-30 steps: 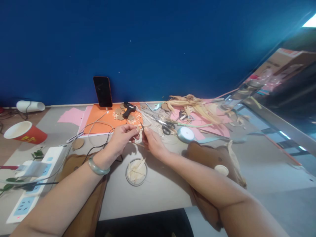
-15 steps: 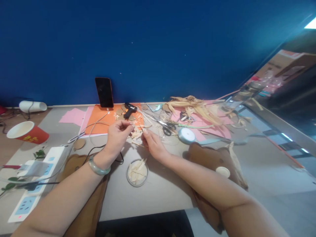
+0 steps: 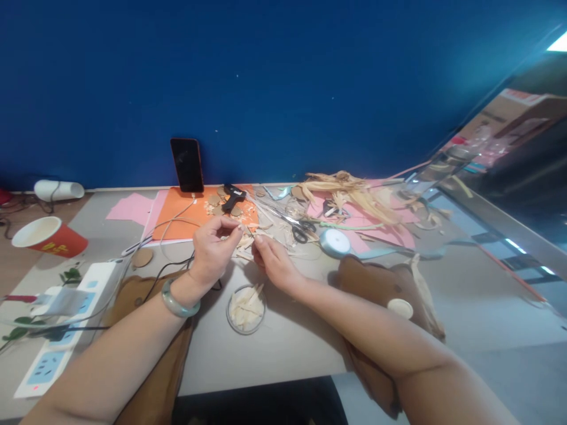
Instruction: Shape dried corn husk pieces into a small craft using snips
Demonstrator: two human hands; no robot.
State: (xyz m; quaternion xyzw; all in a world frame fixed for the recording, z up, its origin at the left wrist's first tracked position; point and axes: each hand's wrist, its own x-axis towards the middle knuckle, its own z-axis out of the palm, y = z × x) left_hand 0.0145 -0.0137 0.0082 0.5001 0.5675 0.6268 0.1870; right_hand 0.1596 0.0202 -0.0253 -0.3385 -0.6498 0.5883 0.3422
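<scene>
My left hand (image 3: 214, 251), with a pale green bangle (image 3: 177, 299) on the wrist, is closed in a pinch on a small pale piece (image 3: 241, 227) whose kind I cannot make out. Thumb and fingers of my right hand (image 3: 278, 262) are closed on a thin dark stick-like tool (image 3: 250, 232). Its tip points up and left, close to the pale piece; whether they touch is too small to tell. Below the hands stands a round clear dish (image 3: 228, 319) holding pale husk pieces (image 3: 248, 307). Pale scraps (image 3: 244, 241) lie behind the fingers.
A black glue gun (image 3: 233, 198), black-handled scissors (image 3: 301, 233), a ribbon spool (image 3: 335, 242) and dried husks (image 3: 349, 186) lie behind. A phone (image 3: 187, 165) leans on the blue wall. Left are a paper cup (image 3: 57, 242) and a power strip (image 3: 48, 366). Brown cushioned pads (image 3: 372, 280) lie under my forearms.
My right hand has moved slightly left, bringing the thin tool nearer to the pale piece. My left hand has barely shifted, and the things on the table stay put.
</scene>
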